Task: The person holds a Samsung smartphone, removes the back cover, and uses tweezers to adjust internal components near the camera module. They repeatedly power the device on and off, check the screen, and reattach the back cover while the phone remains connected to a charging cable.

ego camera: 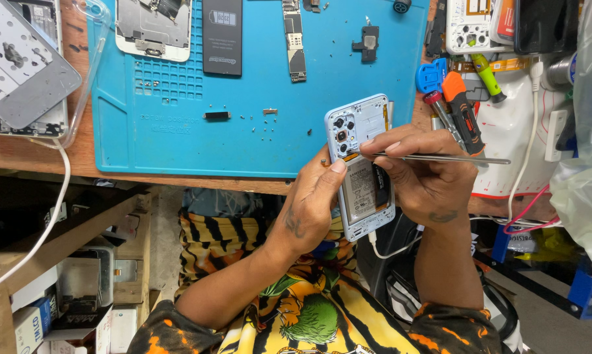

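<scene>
Patterned yellow and black clothing is seen nearest the lens, below both forearms. Left of centre, the left hand is closed around the edge of an opened pale-blue phone, thumb pressed on its bared back. The phone is held tilted over the front edge of a blue work mat, camera end away. Rightward, the right hand is pinched on thin metal tweezers, their tip laid on the phone's inside. Further right, an orange-handled screwdriver is noted on the bench.
</scene>
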